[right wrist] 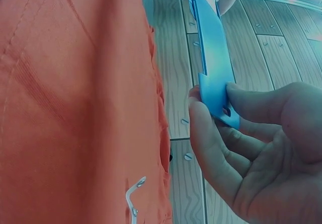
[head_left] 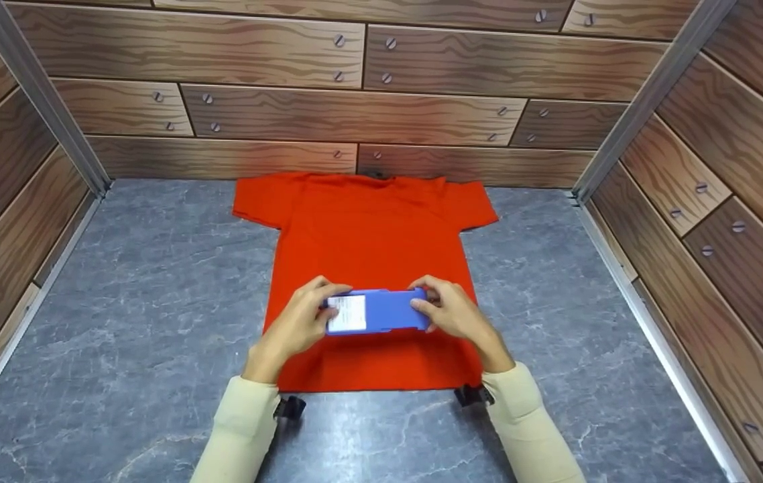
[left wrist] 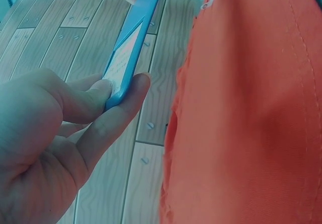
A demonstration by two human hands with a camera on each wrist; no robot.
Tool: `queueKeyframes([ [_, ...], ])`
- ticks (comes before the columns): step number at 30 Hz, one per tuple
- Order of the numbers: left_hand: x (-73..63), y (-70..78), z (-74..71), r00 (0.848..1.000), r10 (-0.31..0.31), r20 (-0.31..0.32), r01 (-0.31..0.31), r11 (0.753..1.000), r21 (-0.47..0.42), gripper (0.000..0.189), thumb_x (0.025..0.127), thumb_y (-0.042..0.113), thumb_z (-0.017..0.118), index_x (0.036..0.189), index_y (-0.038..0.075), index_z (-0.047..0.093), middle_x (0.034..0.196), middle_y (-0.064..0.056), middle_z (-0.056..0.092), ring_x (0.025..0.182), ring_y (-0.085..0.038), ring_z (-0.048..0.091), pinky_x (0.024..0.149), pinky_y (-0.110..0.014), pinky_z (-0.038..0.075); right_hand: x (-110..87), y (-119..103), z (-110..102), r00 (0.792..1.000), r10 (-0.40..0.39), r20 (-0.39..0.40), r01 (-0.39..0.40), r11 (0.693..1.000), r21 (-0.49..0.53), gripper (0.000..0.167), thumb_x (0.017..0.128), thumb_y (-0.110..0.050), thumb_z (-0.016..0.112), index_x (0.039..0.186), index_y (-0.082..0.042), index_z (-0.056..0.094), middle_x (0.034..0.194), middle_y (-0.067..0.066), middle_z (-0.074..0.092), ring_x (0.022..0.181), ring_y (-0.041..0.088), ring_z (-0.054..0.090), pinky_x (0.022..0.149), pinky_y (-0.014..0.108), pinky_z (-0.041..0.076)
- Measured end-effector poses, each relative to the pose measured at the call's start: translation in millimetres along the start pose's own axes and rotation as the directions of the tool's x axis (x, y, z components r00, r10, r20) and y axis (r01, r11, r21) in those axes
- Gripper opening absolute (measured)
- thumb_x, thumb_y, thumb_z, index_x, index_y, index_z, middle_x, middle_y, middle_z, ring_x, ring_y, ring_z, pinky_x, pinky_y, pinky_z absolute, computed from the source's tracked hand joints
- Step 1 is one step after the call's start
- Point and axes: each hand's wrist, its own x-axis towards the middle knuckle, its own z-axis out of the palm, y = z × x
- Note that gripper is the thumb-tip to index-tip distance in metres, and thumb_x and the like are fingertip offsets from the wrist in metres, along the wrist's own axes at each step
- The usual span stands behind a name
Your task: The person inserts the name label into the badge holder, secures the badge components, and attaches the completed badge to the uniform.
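Observation:
A flat blue plastic case point(head_left: 395, 310) with a white label point(head_left: 348, 313) is held level between both hands, above the lower part of a red T-shirt point(head_left: 371, 248). My left hand point(head_left: 301, 315) pinches the labelled end, thumb on the label side and fingers behind, as the left wrist view shows on the case point(left wrist: 132, 48). At the other end my right hand point(head_left: 452, 310) pinches the plain part. In the right wrist view a small hole shows near that end of the case point(right wrist: 216, 58). The shirt lies spread flat, sleeves out and collar toward the back wall.
Grey marbled flooring point(head_left: 167, 282) surrounds the shirt. A wood-plank-patterned back wall point(head_left: 287, 114) stands just beyond the collar, with similar side walls point(head_left: 703, 215) left and right. Metal strips point(head_left: 656, 342) run along the lower side edges. Both forearms wear cream sleeves point(head_left: 241, 416).

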Motion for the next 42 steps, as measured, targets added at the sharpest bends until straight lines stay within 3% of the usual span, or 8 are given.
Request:
queueKeyframes([
  [4,0.9,-0.3,-0.3,1.000,0.003,-0.001,-0.003,1.000,0.003,0.040,0.096,-0.004,0.065,0.134,0.008,0.068,0.115,-0.010,0.065,0.104,-0.024,0.060,0.093,-0.040,0.056,-0.1,0.1,-0.1,1.000,-0.015,-0.002,0.015,1.000,0.003,0.022,0.100,-0.010,0.067,0.121,-0.003,0.067,0.100,0.025,0.073,0.064,0.018,0.068,0.061,0.050,0.062],
  [14,0.9,-2.3,0.1,1.000,0.008,-0.002,-0.008,1.000,0.003,0.040,0.095,-0.006,0.065,0.133,0.008,0.069,0.114,-0.011,0.065,0.104,-0.024,0.061,0.093,-0.041,0.056,-0.5,0.4,0.9,1.000,-0.018,0.005,0.018,1.000,0.008,0.020,0.100,-0.008,0.066,0.119,-0.003,0.067,0.102,0.025,0.073,0.069,0.020,0.070,0.061,0.052,0.062],
  [31,0.2,-2.0,1.5,1.000,0.004,-0.014,-0.004,1.000,0.015,0.040,0.095,-0.005,0.066,0.133,0.007,0.068,0.114,-0.010,0.065,0.104,-0.024,0.061,0.095,-0.042,0.057,-0.8,-0.4,5.4,1.000,-0.017,-0.014,0.017,1.000,-0.008,0.020,0.099,-0.009,0.067,0.119,-0.005,0.068,0.103,0.023,0.072,0.070,0.020,0.069,0.059,0.044,0.062],
  [42,0.1,-2.5,1.5,1.000,0.010,-0.019,-0.010,1.000,0.016,0.040,0.095,-0.004,0.067,0.133,0.008,0.069,0.113,-0.010,0.065,0.105,-0.024,0.062,0.094,-0.042,0.057,-0.3,-2.9,8.6,1.000,-0.012,-0.028,0.011,0.999,-0.032,0.019,0.100,-0.010,0.067,0.119,-0.007,0.068,0.103,0.022,0.072,0.069,0.018,0.069,0.060,0.046,0.062],
])
